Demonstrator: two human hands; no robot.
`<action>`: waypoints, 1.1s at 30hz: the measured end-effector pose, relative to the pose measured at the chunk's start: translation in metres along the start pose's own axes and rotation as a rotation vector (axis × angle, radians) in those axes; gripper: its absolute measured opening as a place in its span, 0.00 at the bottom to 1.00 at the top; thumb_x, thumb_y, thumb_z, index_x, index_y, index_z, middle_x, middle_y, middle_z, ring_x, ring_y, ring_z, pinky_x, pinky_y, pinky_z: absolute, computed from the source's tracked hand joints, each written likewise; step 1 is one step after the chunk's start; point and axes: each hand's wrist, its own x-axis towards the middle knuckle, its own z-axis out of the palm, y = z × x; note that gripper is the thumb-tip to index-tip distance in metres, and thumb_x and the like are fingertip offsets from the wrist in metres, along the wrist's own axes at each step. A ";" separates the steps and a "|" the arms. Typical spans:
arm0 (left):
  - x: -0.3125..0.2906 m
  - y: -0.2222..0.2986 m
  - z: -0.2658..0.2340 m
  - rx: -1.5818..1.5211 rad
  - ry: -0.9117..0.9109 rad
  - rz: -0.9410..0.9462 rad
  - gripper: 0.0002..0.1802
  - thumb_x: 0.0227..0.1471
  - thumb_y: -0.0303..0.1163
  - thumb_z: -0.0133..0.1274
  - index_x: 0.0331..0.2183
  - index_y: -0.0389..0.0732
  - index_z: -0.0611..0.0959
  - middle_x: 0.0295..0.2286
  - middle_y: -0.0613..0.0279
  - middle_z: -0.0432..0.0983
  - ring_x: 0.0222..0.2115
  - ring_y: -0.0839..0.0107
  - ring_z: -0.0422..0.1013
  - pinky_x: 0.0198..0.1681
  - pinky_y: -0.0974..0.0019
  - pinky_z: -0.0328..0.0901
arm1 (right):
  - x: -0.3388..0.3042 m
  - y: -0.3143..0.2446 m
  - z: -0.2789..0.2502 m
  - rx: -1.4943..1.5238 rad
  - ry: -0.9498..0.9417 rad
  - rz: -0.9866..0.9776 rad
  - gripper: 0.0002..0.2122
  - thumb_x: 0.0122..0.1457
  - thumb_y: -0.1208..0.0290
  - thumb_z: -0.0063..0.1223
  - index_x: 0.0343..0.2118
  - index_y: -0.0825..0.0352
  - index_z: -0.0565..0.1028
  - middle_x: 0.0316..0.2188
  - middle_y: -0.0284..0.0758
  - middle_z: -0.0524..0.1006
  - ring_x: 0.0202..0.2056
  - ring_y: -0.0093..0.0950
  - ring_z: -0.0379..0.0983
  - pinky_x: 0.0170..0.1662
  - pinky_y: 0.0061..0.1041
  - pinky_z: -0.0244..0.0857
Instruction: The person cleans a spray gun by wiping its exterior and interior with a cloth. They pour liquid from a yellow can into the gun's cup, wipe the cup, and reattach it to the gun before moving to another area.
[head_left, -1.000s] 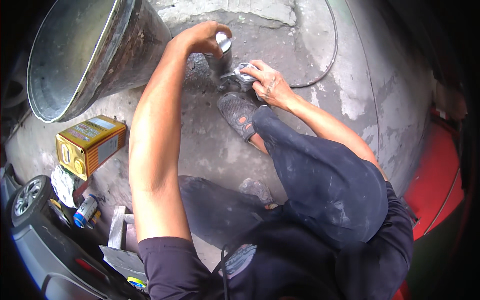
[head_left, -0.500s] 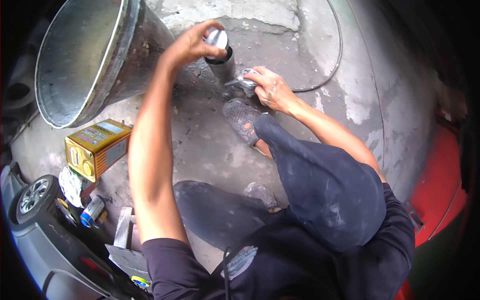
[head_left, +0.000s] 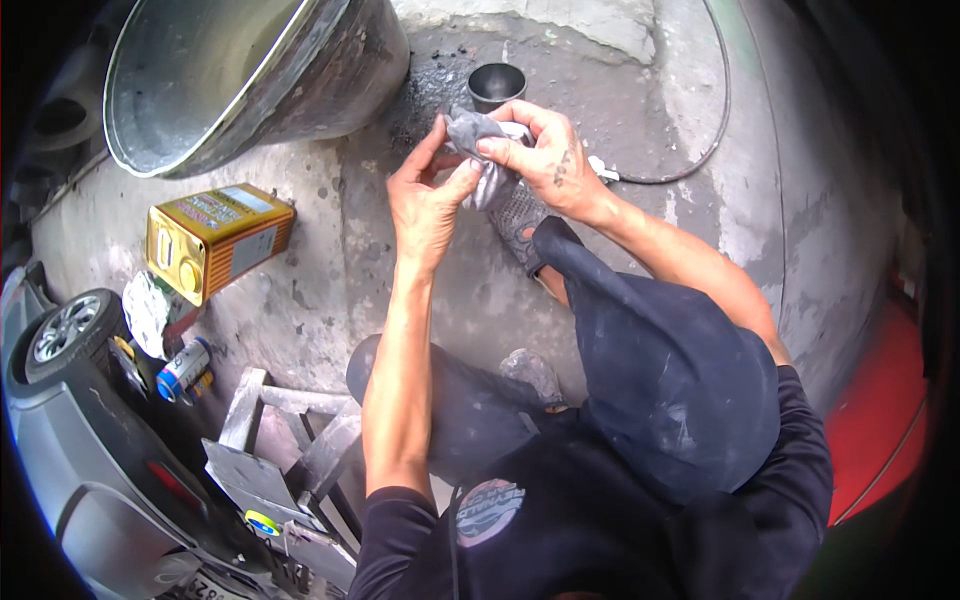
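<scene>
My left hand (head_left: 428, 205) and my right hand (head_left: 548, 160) come together in front of me, both gripping a crumpled grey rag (head_left: 490, 185). The left thumb and fingers pinch the rag's left side, while the right fingers and thumb close over its top. A pale, shiny edge shows beneath the right fingers; I cannot make out whether it is the silvery round piece held earlier. Just beyond my hands, a dark open-topped cup (head_left: 497, 84) stands upright on the concrete, its lower part hidden by the right hand.
A big dark tub (head_left: 365, 75) lies tipped at the far left. Nearer stand a gold rectangular can (head_left: 225, 235) and a blue-and-white can (head_left: 184, 368). A wooden stand (head_left: 310, 400) is by my left knee. A hose (head_left: 722, 110) curves at right; a grey car (head_left: 90, 460) borders the left.
My left hand has come down from over the dark cup to the rag in my right hand. The silvery round piece no longer shows plainly. The view has shifted slightly.
</scene>
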 end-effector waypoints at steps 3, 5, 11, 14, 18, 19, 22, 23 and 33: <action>-0.009 0.011 -0.003 0.147 0.048 0.050 0.36 0.47 0.22 0.67 0.59 0.32 0.74 0.53 0.56 0.73 0.45 0.71 0.73 0.49 0.67 0.72 | 0.008 0.007 0.009 0.016 0.003 -0.011 0.17 0.57 0.60 0.63 0.40 0.71 0.78 0.31 0.33 0.80 0.34 0.20 0.74 0.38 0.24 0.68; -0.014 0.016 -0.003 0.264 0.071 0.128 0.35 0.47 0.22 0.67 0.58 0.33 0.75 0.53 0.56 0.73 0.45 0.70 0.73 0.49 0.67 0.71 | 0.012 0.016 0.018 0.029 0.051 -0.017 0.18 0.57 0.58 0.63 0.38 0.71 0.78 0.29 0.32 0.80 0.32 0.20 0.74 0.37 0.24 0.68; -0.030 -0.003 -0.003 0.646 -0.019 0.304 0.33 0.45 0.26 0.67 0.55 0.35 0.79 0.58 0.50 0.67 0.55 0.62 0.70 0.53 0.59 0.72 | 0.032 0.040 0.014 0.173 0.000 0.035 0.19 0.59 0.58 0.60 0.42 0.72 0.77 0.31 0.34 0.80 0.35 0.21 0.75 0.39 0.24 0.69; -0.033 0.000 -0.015 0.170 0.144 0.089 0.36 0.44 0.26 0.68 0.57 0.37 0.78 0.50 0.51 0.75 0.44 0.71 0.74 0.43 0.69 0.72 | 0.022 0.022 0.033 0.068 0.008 -0.051 0.20 0.59 0.57 0.61 0.42 0.71 0.76 0.32 0.34 0.79 0.37 0.21 0.75 0.41 0.24 0.69; -0.036 0.004 -0.027 0.131 0.180 0.025 0.35 0.46 0.24 0.68 0.57 0.34 0.77 0.47 0.61 0.77 0.40 0.77 0.72 0.39 0.73 0.71 | 0.003 0.012 0.047 0.090 -0.040 -0.036 0.15 0.58 0.65 0.62 0.43 0.68 0.74 0.35 0.28 0.77 0.38 0.16 0.71 0.42 0.21 0.66; -0.037 0.004 -0.023 0.151 0.167 0.044 0.35 0.46 0.24 0.68 0.57 0.34 0.77 0.48 0.60 0.76 0.41 0.77 0.73 0.40 0.73 0.71 | 0.006 0.015 0.045 0.113 -0.044 -0.021 0.15 0.58 0.66 0.62 0.43 0.68 0.74 0.35 0.28 0.77 0.37 0.16 0.71 0.42 0.21 0.66; -0.048 0.010 -0.007 0.133 0.102 0.187 0.33 0.48 0.21 0.65 0.57 0.37 0.77 0.56 0.54 0.71 0.53 0.69 0.71 0.55 0.63 0.70 | 0.020 0.023 0.044 0.295 -0.038 0.037 0.16 0.56 0.67 0.60 0.43 0.71 0.74 0.35 0.32 0.78 0.37 0.19 0.73 0.41 0.23 0.67; -0.048 0.008 -0.009 0.286 0.079 0.231 0.33 0.48 0.22 0.65 0.57 0.37 0.78 0.58 0.54 0.69 0.54 0.68 0.70 0.55 0.61 0.70 | 0.023 0.024 0.044 0.374 -0.030 0.058 0.16 0.56 0.66 0.60 0.43 0.72 0.75 0.35 0.35 0.78 0.37 0.21 0.74 0.40 0.23 0.68; -0.042 0.012 -0.022 0.036 0.102 -0.083 0.40 0.47 0.27 0.69 0.60 0.30 0.72 0.44 0.52 0.80 0.47 0.68 0.74 0.49 0.67 0.70 | 0.007 0.019 0.041 0.132 -0.115 -0.008 0.19 0.57 0.68 0.62 0.50 0.67 0.72 0.39 0.28 0.76 0.42 0.17 0.70 0.45 0.20 0.66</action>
